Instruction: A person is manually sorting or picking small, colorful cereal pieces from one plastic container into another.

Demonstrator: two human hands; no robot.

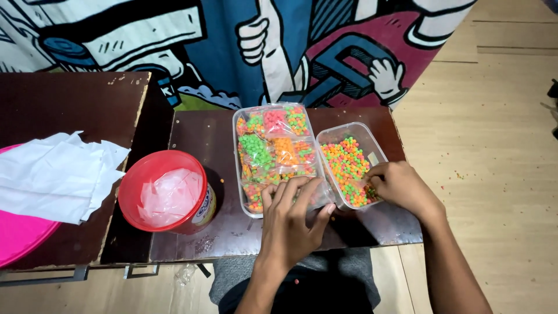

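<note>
Evidently the sorting is well under way. The larger clear rectangular plastic tray (247, 125) near the middle of the dark brown wooden bench (200, 131) already holds a good number of small clear bags filled with beads (273, 145), several of them single-coloured in green, orange or pink, others looking mixed. Just beside it, on its right and touching it, the smaller clear plastic tub (372, 139) is roughly half full of loose neon beads (344, 166) in orange, green, yellow and pink, so a fair share appears left to be worked through.

The person's left hand (293, 215) lies palm down over the near end of the larger tray, its fingers spread and resting on the bags; whether it grips one of them cannot be told. The right hand (398, 183) reaches into the near corner of the smaller tub with its fingers curled narrow among the loose beads, seemingly pinching some, though the fingertips are hidden.

To the left stands a round red plastic bucket (165, 192) with more empty clear bags inside, which suggests supplies remain. Farther left, crumpled white paper (55, 174) lies on a pink round lid (17, 232). A few stray beads dot the pale wooden floor (494, 174) on the right.
</note>
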